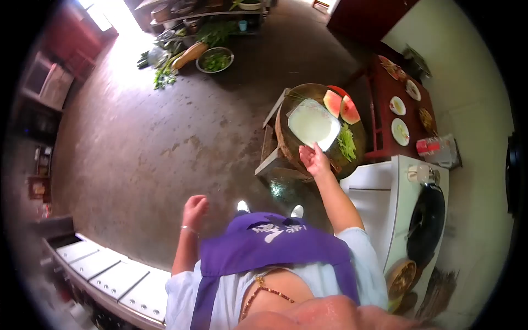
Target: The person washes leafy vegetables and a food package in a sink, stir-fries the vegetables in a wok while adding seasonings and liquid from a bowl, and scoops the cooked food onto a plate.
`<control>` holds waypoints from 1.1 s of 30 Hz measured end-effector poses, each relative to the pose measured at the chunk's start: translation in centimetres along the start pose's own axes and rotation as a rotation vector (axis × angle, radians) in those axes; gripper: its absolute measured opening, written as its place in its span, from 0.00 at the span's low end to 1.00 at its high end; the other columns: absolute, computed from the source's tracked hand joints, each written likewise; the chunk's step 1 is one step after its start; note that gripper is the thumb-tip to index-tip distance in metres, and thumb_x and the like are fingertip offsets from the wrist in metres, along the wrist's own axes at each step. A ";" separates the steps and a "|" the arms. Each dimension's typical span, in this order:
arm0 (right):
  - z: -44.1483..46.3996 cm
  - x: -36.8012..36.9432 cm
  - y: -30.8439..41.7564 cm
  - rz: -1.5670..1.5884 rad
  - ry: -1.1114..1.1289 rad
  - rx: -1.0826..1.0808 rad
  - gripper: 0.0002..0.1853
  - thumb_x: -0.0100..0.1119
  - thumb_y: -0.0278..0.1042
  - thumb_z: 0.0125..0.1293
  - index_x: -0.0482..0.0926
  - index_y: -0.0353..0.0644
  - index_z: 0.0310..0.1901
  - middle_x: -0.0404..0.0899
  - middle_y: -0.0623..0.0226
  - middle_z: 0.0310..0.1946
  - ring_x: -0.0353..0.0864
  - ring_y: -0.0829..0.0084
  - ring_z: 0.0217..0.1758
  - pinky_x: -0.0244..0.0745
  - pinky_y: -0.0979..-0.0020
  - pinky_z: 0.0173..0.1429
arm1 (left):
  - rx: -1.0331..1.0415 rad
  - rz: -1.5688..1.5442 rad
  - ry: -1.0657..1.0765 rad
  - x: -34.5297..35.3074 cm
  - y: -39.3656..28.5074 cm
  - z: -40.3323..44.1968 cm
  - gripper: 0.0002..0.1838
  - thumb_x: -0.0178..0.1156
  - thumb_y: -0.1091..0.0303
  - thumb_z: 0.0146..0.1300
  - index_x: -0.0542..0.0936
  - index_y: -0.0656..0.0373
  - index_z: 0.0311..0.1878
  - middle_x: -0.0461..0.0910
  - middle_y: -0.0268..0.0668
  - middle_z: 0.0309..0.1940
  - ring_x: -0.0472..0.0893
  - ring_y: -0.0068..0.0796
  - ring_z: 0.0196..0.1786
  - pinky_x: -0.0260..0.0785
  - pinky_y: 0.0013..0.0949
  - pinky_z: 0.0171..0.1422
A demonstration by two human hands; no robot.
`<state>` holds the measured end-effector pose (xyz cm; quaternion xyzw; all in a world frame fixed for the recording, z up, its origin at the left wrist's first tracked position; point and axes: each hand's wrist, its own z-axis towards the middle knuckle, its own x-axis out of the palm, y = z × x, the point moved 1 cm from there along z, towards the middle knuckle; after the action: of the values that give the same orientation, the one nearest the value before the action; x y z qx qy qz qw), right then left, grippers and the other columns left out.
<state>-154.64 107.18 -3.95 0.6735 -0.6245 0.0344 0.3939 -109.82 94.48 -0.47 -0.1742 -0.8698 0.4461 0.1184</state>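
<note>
My right hand [315, 160] reaches to the near edge of a white, rounded-square tub [314, 124] that looks filled with pale liquid. Its fingers are stretched out by the rim; whether they touch it I cannot tell. The tub sits on a round wooden chopping block [286, 133]. Two watermelon wedges [350, 110] lie behind and right of it, and a bunch of cut greens [346, 143] is to its right. Away from everything, my left hand [196, 210] hangs over the floor at my side, its fingers loosely curled with nothing visible in them.
Right of the block, a dark red table [379, 118] holds several plates. A white counter [379, 181] with a black wok [426, 223] stands nearer on the right. Vegetables and a metal bowl of greens [215, 60] lie on the far floor. White-topped cabinets [110, 272] are at lower left.
</note>
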 end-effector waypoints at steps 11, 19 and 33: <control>-10.0 1.7 1.5 -0.311 -0.127 -0.174 0.13 0.50 0.37 0.65 0.74 0.34 0.42 0.81 0.54 0.27 0.79 0.69 0.21 0.72 0.73 0.20 | 0.037 -0.068 0.492 9.2 -6.3 4.2 0.13 0.57 0.65 0.65 0.75 0.62 0.48 0.78 0.33 0.35 0.76 0.21 0.34 0.70 0.26 0.37; -23.2 -7.2 6.3 -0.548 -0.014 -0.100 0.16 0.54 0.39 0.60 0.78 0.30 0.35 0.78 0.55 0.17 0.73 0.70 0.10 0.69 0.73 0.14 | -0.221 -0.194 1.192 29.1 -9.6 -1.5 0.26 0.52 0.63 0.68 0.62 0.67 0.64 0.71 0.44 0.57 0.73 0.37 0.58 0.69 0.42 0.58; -32.3 -37.7 23.6 -1.269 -0.737 -0.855 0.13 0.51 0.40 0.66 0.77 0.39 0.36 0.77 0.56 0.30 0.78 0.65 0.30 0.75 0.64 0.36 | -0.100 0.210 1.236 60.9 1.7 -8.6 0.23 0.50 0.73 0.66 0.62 0.65 0.63 0.74 0.45 0.53 0.80 0.39 0.50 0.79 0.38 0.47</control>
<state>-168.99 158.55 9.44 0.6576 -0.1761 -0.6536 0.3307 -161.84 126.62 6.17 -0.4898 -0.6388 0.2312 0.5464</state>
